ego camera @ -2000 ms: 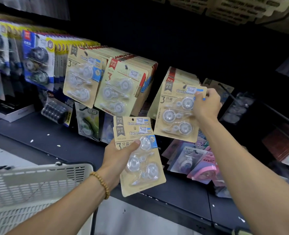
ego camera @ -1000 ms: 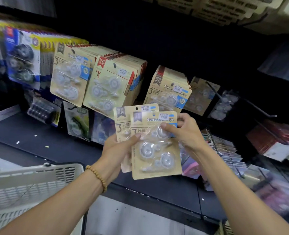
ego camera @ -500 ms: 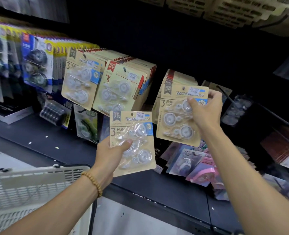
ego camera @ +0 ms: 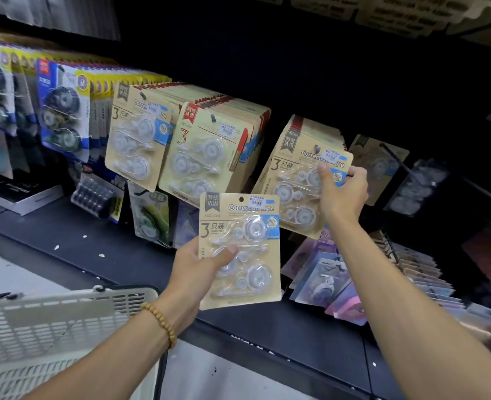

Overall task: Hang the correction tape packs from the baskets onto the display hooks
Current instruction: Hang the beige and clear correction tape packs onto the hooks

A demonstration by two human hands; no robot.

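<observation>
My left hand (ego camera: 198,272) holds one tan correction tape pack (ego camera: 247,226) upright in front of the shelf, thumb across its clear blister. My right hand (ego camera: 343,192) grips the right edge of another tan pack (ego camera: 293,192), which sits at the front of the right-hand stack of hung packs (ego camera: 313,131). Its hang hole is at the hook's tip; whether the hook passes through it I cannot tell. Two more stacks of the same packs (ego camera: 140,140) (ego camera: 206,157) hang to the left.
A white plastic basket (ego camera: 51,321) stands at the lower left. Blue-and-yellow packs (ego camera: 62,111) hang at the far left. A bare hook (ego camera: 397,160) with a few packs behind it juts out right of my right hand. Pink and purple packs (ego camera: 333,284) hang below the dark shelf (ego camera: 267,336).
My right hand took one pack from the pair in my left hand and carried it up and right to the front of the right-hand stack. My left hand keeps the other pack.
</observation>
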